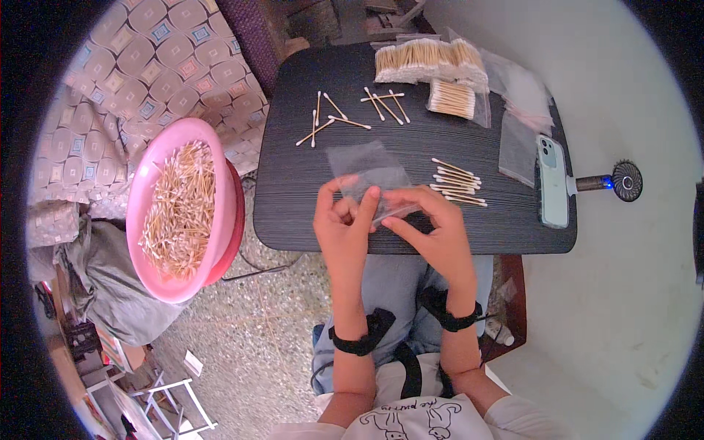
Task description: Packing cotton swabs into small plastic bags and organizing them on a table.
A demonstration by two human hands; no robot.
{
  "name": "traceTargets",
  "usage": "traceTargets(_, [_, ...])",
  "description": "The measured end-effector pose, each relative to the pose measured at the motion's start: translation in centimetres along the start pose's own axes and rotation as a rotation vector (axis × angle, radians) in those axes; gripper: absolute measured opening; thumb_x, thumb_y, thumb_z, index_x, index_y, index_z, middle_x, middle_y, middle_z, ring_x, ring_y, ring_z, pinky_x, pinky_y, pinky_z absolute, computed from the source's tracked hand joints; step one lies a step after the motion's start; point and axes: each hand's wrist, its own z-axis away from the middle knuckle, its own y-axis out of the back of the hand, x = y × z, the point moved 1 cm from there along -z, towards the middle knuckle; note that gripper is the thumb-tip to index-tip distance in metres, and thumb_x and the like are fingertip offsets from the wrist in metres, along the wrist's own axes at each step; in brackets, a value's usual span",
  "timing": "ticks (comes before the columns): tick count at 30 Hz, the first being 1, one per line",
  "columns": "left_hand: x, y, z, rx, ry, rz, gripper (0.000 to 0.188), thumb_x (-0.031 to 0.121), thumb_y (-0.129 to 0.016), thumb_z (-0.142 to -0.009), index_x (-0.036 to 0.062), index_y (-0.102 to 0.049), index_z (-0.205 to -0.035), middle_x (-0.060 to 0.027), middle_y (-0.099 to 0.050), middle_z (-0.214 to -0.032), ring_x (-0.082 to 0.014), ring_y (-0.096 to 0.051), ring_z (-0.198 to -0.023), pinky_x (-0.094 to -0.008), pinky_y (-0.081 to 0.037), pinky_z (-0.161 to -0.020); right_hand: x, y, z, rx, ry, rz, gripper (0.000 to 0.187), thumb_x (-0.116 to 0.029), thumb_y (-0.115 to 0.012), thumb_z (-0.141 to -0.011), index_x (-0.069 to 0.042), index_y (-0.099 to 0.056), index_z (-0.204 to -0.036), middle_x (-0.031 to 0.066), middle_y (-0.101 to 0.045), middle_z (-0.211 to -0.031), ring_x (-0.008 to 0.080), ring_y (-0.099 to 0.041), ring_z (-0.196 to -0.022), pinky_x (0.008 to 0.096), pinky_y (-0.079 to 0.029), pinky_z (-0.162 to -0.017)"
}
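Observation:
My left hand and my right hand both pinch the near edge of a small clear plastic bag over the front of a dark table. The bag lies flat, stretching away from my fingers. Just right of my hands sits a small row of wooden cotton swabs. Two looser groups of swabs lie further back on the table.
A pink basin heaped with swabs stands to my left. At the back are bundled swabs and filled bags. Empty clear bags, a phone and a small handheld fan are on the right.

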Motion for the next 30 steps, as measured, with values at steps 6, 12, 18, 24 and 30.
traceTargets(6, [0.7, -0.1, 0.1, 0.026, -0.067, 0.042, 0.039, 0.012, -0.074, -0.083, 0.0038, -0.052, -0.115, 0.0035, -0.053, -0.061, -0.0022, -0.048, -0.054, -0.0174, -0.039, -0.052, -0.1, -0.1, -0.1, 0.068, 0.048, 0.134, 0.014, -0.006, -0.071, -0.08, -0.001, -0.068, -0.092, 0.0088, -0.066, -0.087, 0.0177, -0.062, -0.074, 0.0272, -0.049, -0.066])
traceTargets(12, [0.2, 1.1, -0.6, -0.31, -0.34, -0.336, 0.026, 0.002, -0.073, -0.078, -0.0003, -0.063, -0.103, -0.0035, -0.063, -0.082, -0.0106, -0.061, -0.08, -0.0228, -0.047, -0.073, -0.1, -0.3, -0.2, 0.238, 0.038, 0.146, 0.009, -0.007, -0.069, -0.082, -0.001, -0.067, -0.089, 0.0091, -0.064, -0.082, 0.0175, -0.063, -0.071, 0.0269, -0.049, -0.062])
traceTargets(18, [0.0, 0.7, -0.5, -0.256, -0.245, -0.097, 0.016, -0.001, -0.069, -0.081, -0.0027, -0.065, -0.097, -0.0075, -0.063, -0.094, -0.0125, -0.061, -0.088, -0.024, -0.047, -0.079, -0.5, -0.9, -0.3, 0.258, 0.067, 0.189, 0.01, -0.007, -0.069, -0.082, -0.003, -0.068, -0.091, 0.0079, -0.064, -0.084, 0.018, -0.064, -0.073, 0.0275, -0.05, -0.065])
traceTargets(24, [0.9, 0.1, -0.1, -0.224, -0.24, 0.07, 0.029, 0.0, -0.07, -0.082, -0.0014, -0.06, -0.11, -0.0069, -0.064, -0.097, -0.0137, -0.062, -0.09, -0.0257, -0.048, -0.082, 0.1, -0.6, -0.1, 0.251, 0.203, 0.262, 0.022, -0.006, -0.071, -0.079, -0.009, -0.072, -0.101, 0.0075, -0.061, -0.104, 0.018, -0.061, -0.077, 0.0283, -0.05, -0.068])
traceTargets(30, [0.9, 0.2, 0.1, -0.255, -0.202, 0.078, 0.034, -0.005, -0.069, -0.082, -0.0017, -0.058, -0.113, -0.0061, -0.063, -0.101, -0.0144, -0.063, -0.093, -0.0264, -0.05, -0.083, 0.5, -0.6, -0.1, 0.266, 0.264, 0.338, 0.032, -0.007, -0.072, -0.076, -0.018, -0.073, -0.106, 0.0091, -0.053, -0.123, 0.0169, -0.055, -0.078, 0.0275, -0.048, -0.068])
